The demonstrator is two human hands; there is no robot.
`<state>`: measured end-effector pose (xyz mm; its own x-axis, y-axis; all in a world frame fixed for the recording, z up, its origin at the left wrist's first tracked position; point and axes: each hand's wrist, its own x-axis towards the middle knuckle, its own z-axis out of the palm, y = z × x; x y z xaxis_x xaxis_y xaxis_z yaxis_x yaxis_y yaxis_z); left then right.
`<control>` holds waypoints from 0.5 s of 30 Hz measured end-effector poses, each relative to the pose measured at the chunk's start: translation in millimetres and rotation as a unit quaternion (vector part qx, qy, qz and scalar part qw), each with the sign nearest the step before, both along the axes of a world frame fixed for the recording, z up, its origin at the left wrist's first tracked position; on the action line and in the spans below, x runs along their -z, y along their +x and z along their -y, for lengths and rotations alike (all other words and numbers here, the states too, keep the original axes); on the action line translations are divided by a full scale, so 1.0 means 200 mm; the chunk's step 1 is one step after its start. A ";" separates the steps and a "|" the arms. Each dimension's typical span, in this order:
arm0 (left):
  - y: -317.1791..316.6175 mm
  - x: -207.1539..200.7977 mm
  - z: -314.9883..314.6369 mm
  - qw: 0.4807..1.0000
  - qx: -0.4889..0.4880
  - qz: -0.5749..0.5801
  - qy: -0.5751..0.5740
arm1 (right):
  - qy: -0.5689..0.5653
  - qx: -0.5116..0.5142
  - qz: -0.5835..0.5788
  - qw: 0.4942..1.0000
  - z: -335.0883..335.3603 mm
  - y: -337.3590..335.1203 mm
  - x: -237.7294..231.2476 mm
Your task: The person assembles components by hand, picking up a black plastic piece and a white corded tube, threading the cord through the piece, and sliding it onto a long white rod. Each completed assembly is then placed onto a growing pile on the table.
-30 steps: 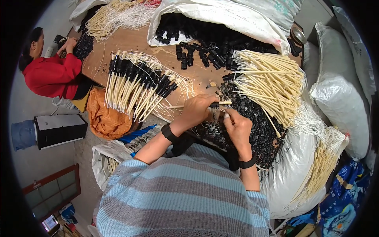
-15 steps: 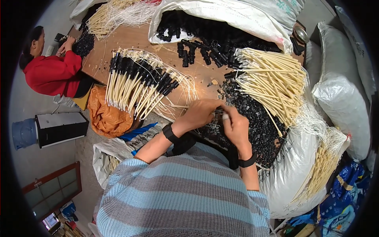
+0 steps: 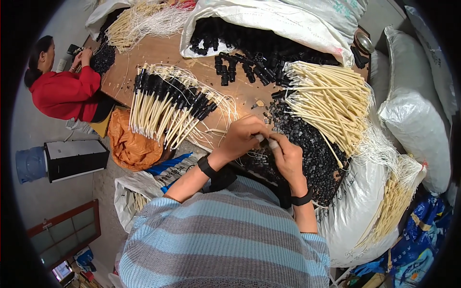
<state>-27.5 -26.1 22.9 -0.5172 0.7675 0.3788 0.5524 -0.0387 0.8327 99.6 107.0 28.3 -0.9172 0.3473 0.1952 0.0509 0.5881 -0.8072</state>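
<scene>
My left hand and my right hand meet over the table's near edge, fingertips pinched together; whatever lies between them is too small to make out. Pale wraps cover a finger or thumb on each. A short cream rod end shows just left of my left hand. Beside my right hand spreads a heap of small black pieces. To the left lies a row of cream rods fitted with black connectors, white cords trailing from them. Bare cream rods are piled on the right.
An open white sack spills black connectors at the back of the brown table. Full sacks stand on the right. An orange bag sits left, below the table edge. A person in red works far left.
My fingertips have shifted slightly, and the left hand's fingers are curled in more. Both hands stay close together. The view has moved a little.
</scene>
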 end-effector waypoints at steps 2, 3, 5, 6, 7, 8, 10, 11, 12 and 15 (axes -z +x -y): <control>0.01 0.03 0.01 1.000 0.002 0.021 0.016 | -0.080 0.014 -0.053 0.995 0.00 0.01 0.03; 0.01 0.05 0.01 0.999 0.023 0.010 0.025 | -0.067 -0.017 -0.028 0.997 -0.02 0.03 0.08; 0.00 0.07 0.00 0.998 0.046 -0.002 0.032 | -0.055 -0.047 -0.003 0.997 -0.01 0.03 0.08; 0.00 0.07 0.00 0.999 0.031 0.019 0.003 | -0.047 -0.015 0.006 0.999 0.00 0.03 0.07; -0.01 0.08 -0.01 0.999 0.016 0.040 -0.026 | -0.040 0.018 0.016 0.999 0.01 0.03 0.06; -0.03 0.09 -0.02 0.999 0.019 0.039 -0.027 | -0.041 0.021 0.015 0.999 0.00 0.03 0.07; -0.14 0.10 -0.10 0.984 -0.142 0.045 -0.093 | -0.123 0.108 0.021 0.986 -0.03 0.05 0.11; -0.21 0.14 -0.12 0.985 -0.142 -0.073 -0.072 | -0.137 0.120 0.048 0.982 -0.05 0.04 0.09; -0.26 0.19 -0.13 0.984 -0.144 -0.075 -0.072 | -0.137 0.118 0.046 0.982 -0.05 0.03 0.09; -0.33 0.31 -0.15 0.976 -0.113 -0.126 -0.134 | -0.154 0.143 0.079 0.975 -0.07 0.04 0.08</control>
